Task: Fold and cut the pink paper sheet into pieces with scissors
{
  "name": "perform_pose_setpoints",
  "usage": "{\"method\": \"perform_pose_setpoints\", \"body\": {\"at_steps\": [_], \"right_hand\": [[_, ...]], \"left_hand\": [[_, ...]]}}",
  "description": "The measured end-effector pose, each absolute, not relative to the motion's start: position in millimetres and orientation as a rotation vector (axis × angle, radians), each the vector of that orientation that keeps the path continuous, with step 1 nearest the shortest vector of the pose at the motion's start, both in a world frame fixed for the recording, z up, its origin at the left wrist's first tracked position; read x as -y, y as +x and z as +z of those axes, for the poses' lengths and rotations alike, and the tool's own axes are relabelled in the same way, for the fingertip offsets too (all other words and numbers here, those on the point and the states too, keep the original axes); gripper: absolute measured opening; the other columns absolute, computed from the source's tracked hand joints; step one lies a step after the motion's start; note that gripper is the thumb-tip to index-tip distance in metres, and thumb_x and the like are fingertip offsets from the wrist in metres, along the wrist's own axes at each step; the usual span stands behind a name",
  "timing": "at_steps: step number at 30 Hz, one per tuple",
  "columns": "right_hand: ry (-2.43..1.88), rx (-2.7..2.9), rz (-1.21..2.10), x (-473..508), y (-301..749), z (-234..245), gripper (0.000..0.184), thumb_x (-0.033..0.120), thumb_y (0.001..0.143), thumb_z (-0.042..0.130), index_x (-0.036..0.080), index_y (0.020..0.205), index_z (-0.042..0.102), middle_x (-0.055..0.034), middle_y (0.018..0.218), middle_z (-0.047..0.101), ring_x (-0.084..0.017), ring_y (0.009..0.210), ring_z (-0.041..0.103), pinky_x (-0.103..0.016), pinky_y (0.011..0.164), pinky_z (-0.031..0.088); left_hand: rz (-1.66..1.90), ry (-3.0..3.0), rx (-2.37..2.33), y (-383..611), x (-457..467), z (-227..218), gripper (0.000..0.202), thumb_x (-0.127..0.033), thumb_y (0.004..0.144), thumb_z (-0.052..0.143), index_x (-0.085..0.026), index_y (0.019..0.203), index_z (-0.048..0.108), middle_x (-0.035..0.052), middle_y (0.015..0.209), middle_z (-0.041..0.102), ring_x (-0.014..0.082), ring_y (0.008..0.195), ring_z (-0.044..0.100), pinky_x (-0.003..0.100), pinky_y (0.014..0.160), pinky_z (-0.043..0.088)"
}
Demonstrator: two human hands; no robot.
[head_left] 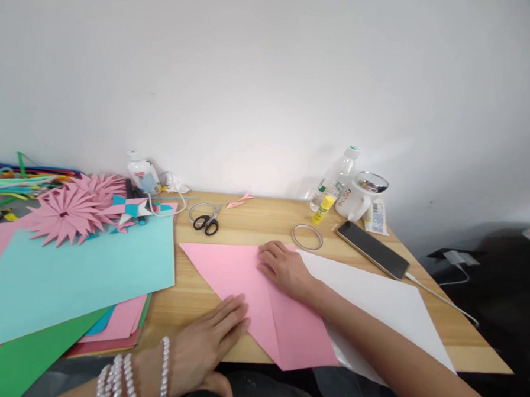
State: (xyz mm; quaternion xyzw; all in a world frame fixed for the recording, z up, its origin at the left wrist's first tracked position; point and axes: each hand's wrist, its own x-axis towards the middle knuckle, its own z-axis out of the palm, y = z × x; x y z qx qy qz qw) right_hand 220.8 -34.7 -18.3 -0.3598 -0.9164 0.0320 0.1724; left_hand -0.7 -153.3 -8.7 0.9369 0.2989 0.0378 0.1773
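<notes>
A sheet of pink paper (238, 277) with a diagonal fold lies on the wooden table in front of me. My left hand (208, 338), with pearl bracelets (120, 377) on the wrist, rests its outstretched fingers on the slanted left edge of the pink sheet. Across the sheet's upper part lies my right hand (283, 267), its fingers slightly bent and pressing on the paper near the top edge. A white sheet (371, 293) lies to the right, partly beneath the pink one and crossed by my right forearm. Neither hand grips anything.
Black-handled scissors (208, 220), a tape roll (307, 237), a yellow glue stick (323, 209) and pink scraps (239, 201) lie beyond the sheet. A bottle (337, 177), a mug (358, 197) and a phone (373, 250) are right. Coloured sheets (110, 273) and pink paper flowers (69, 212) lie left.
</notes>
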Motion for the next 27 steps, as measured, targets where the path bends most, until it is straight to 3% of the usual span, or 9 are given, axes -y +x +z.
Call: {"method": "perform_pose_setpoints", "body": {"at_steps": [3,6,9,13,16,18,22,27], "right_hand": [[-1.07,2.657,0.092,41,214,-8,0.019,0.017,0.089,0.042,0.012,0.103,0.053,-0.016,0.103,0.058,-0.026,0.098,0.054,-0.039,0.07,0.053],[-0.968,2.647,0.173,60,203,0,0.026,0.012,0.089,0.037,0.01,0.113,0.048,-0.0203,0.116,0.051,-0.028,0.11,0.049,-0.042,0.079,0.053],[-0.852,2.64,0.439,83,196,-3,0.038,0.019,0.091,0.039,0.009,0.128,0.037,-0.0207,0.132,0.041,-0.025,0.125,0.039,-0.04,0.097,0.045],[-0.88,2.721,0.631,100,196,-15,0.063,0.029,0.09,0.045,0.004,0.141,0.017,-0.0235,0.147,0.022,-0.027,0.136,0.024,-0.04,0.107,0.036],[-0.746,2.838,0.528,102,197,-19,0.074,0.038,0.087,0.051,-0.003,0.14,0.021,-0.0274,0.147,0.018,-0.033,0.138,0.011,-0.047,0.11,0.026],[-0.666,2.881,0.433,103,196,-20,0.071,0.041,0.088,0.049,-0.004,0.137,0.028,-0.0282,0.145,0.023,-0.035,0.137,0.008,-0.05,0.111,0.023],[-0.642,2.891,0.396,104,195,-17,0.065,0.041,0.089,0.048,0.004,0.139,0.03,-0.0244,0.145,0.024,-0.034,0.138,0.005,-0.05,0.109,0.026],[-0.678,2.911,0.479,105,196,-15,0.063,0.039,0.089,0.048,0.014,0.142,0.026,-0.0188,0.15,0.011,-0.033,0.138,0.0,-0.049,0.109,0.026]], "left_hand": [[0.19,2.639,-0.804,-9,150,-11,0.095,-0.062,0.067,0.058,-0.013,0.142,0.024,0.0239,0.141,0.037,0.0374,0.136,0.009,0.058,0.106,0.018],[0.178,2.601,-0.799,-8,148,-3,0.09,-0.061,0.066,0.059,-0.017,0.139,0.031,0.021,0.138,0.042,0.0378,0.136,0.008,0.062,0.105,0.01],[0.163,2.538,-0.831,-7,148,5,0.082,-0.056,0.071,0.058,-0.016,0.138,0.034,0.0198,0.139,0.041,0.0355,0.137,0.011,0.057,0.107,0.014],[0.24,2.44,-0.997,-15,150,1,0.088,-0.055,0.074,0.056,-0.01,0.141,0.022,0.0266,0.144,0.027,0.0339,0.136,0.017,0.048,0.106,0.029],[0.264,2.44,-1.189,-24,146,-7,0.09,-0.053,0.077,0.053,-0.008,0.143,0.011,0.0317,0.145,0.018,0.0331,0.135,0.02,0.045,0.103,0.034],[0.194,2.483,-1.296,-28,139,-9,0.101,-0.058,0.07,0.056,-0.006,0.143,0.01,0.0341,0.144,0.017,0.0357,0.134,0.014,0.048,0.103,0.034],[-0.043,2.567,-1.469,-29,122,-6,0.112,-0.064,0.057,0.063,0.0,0.139,0.022,0.036,0.14,0.023,0.041,0.132,0.008,0.054,0.103,0.03],[-0.18,2.635,-1.547,-28,107,-4,0.107,-0.063,0.059,0.063,0.005,0.135,0.029,0.0377,0.137,0.027,0.0418,0.132,0.013,0.054,0.103,0.03]]}}
